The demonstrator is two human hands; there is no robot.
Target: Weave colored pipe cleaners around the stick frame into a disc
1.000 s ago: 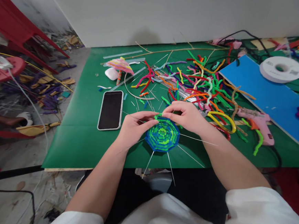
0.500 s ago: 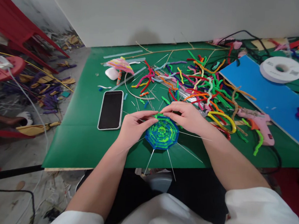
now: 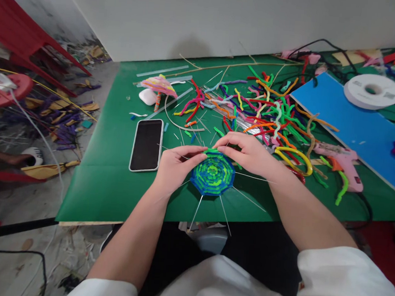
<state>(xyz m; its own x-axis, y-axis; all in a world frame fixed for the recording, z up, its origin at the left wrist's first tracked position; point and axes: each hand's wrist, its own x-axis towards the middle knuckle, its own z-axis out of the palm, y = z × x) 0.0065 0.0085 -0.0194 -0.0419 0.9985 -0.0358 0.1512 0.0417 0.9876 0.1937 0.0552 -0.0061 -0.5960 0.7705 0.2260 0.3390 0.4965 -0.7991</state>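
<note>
Between my hands is a round web of blue and green pipe cleaners (image 3: 213, 174), woven over thin wire spokes that stick out past its rim. At its upper left edge, my left hand (image 3: 177, 164) pinches the web between thumb and fingers. My right hand (image 3: 243, 152) is closed at the top edge, its fingertips on a green pipe cleaner (image 3: 212, 151) lying along the rim. The two sets of fingertips are close together. The web is held over the front part of the green table (image 3: 112, 191).
A phone (image 3: 146, 145) lies to the left, below a pipe-cleaner mushroom (image 3: 159, 86). Loose coloured pipe cleaners (image 3: 256, 102) spread behind my hands. At right are yellow-handled scissors (image 3: 294, 161), a pink glue gun (image 3: 343, 161), a blue board (image 3: 356, 128) and a white spool (image 3: 373, 91).
The web has shifted very slightly left and up with my hands. More of the green pipe cleaner shows along its top edge. Both hands keep their pinch.
</note>
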